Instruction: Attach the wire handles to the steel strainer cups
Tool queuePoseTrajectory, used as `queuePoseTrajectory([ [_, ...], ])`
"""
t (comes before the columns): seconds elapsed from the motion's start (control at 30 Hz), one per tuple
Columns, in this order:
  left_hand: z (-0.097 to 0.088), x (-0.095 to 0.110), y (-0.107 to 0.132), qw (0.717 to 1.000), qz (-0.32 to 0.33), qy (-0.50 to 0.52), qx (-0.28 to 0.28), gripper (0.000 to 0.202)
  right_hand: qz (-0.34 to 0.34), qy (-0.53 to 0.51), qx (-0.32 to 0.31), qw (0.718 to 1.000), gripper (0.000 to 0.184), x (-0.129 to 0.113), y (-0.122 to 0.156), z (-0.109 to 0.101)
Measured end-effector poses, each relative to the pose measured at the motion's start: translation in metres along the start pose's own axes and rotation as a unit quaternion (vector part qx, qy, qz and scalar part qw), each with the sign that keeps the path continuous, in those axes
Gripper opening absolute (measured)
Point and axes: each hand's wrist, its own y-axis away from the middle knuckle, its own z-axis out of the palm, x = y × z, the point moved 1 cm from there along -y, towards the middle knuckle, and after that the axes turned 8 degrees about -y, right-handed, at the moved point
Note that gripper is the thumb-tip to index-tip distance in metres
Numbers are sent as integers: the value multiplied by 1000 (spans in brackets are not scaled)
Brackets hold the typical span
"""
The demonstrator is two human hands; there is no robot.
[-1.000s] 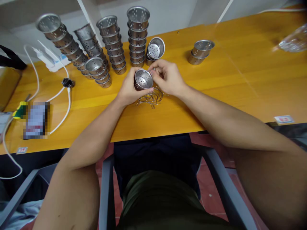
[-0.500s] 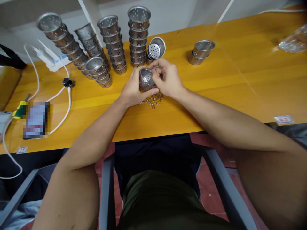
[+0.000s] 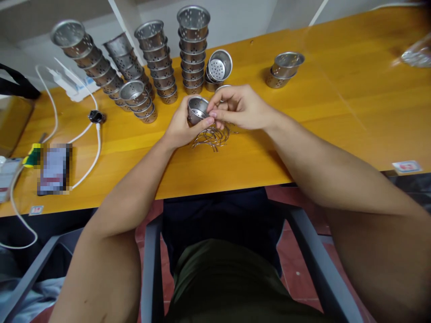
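Observation:
My left hand (image 3: 181,128) is closed around a small perforated metal cup (image 3: 197,107), whose open top is tilted toward me. The thumb lies along its near side. At the cup's right rim, my right hand (image 3: 241,106) has thumb and index finger pinched close to the left thumb tip. Whatever sits in that pinch is hidden or too small to name. Just below the cup, a loose pile of thin curved metal wires (image 3: 214,137) lies on the table. Another cup's rim (image 3: 222,87) partly shows behind my right hand.
Tall stacks of perforated cups (image 3: 193,45) stand along the back, with a short stack (image 3: 138,98) in front. Two nested cups (image 3: 285,67) stand at right. A phone (image 3: 54,168), white cable (image 3: 99,152) and power strip (image 3: 77,87) lie left. A clear plastic bag (image 3: 417,54) is far right.
The cup has turned so its interior faces me more, and moved slightly left. The wire seen across it no longer shows. My right hand has shifted slightly right, its fingertips still near the rim.

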Motion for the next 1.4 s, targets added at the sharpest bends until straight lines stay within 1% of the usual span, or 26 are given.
queuePoseTrajectory([
  [0.17,2,-3,0,1000,-12,10,-10,109,-12,-7,-7,1000,77,-2,0,3],
  [0.23,2,-5,1,1000,-2,13,-11,111,-14,-9,-1,1000,77,0,-1,3],
  [0.37,1,-8,3,999,33,13,-2,122,-15,-3,10,1000,82,5,-3,6],
  [0.47,1,-10,3,999,41,-4,10,118,-11,15,14,1000,81,6,-2,7],
  [0.63,2,-14,0,999,8,-47,5,110,0,31,17,999,79,6,0,7],
  [0.7,2,-15,0,999,18,-44,6,110,2,28,19,999,79,9,0,7],
  [0.77,2,-15,0,999,38,-35,7,112,-14,15,15,1000,77,15,-2,6],
  [0.83,2,-14,0,998,48,-32,5,115,-43,0,8,999,77,23,-6,3],
  [0.93,4,-14,-1,998,45,-31,7,117,-83,-1,17,996,79,33,-10,-3],
  [1.03,6,-21,-3,999,39,-23,31,119,-105,56,71,990,79,35,-9,-12],
  [1.1,6,-27,-4,998,33,-20,46,120,-110,118,86,983,75,33,-7,-17],
  [1.2,6,-33,-4,998,25,-25,52,122,-115,193,57,973,60,32,-5,-18],
  [1.27,6,-32,-3,998,22,-31,47,124,-116,223,29,967,52,34,-4,-15],
  [1.33,7,-29,-3,998,25,-30,42,126,-116,240,8,964,49,36,-4,-11],
  [1.4,10,-27,-3,999,31,-15,39,126,-116,247,0,962,48,36,-4,-7],
])
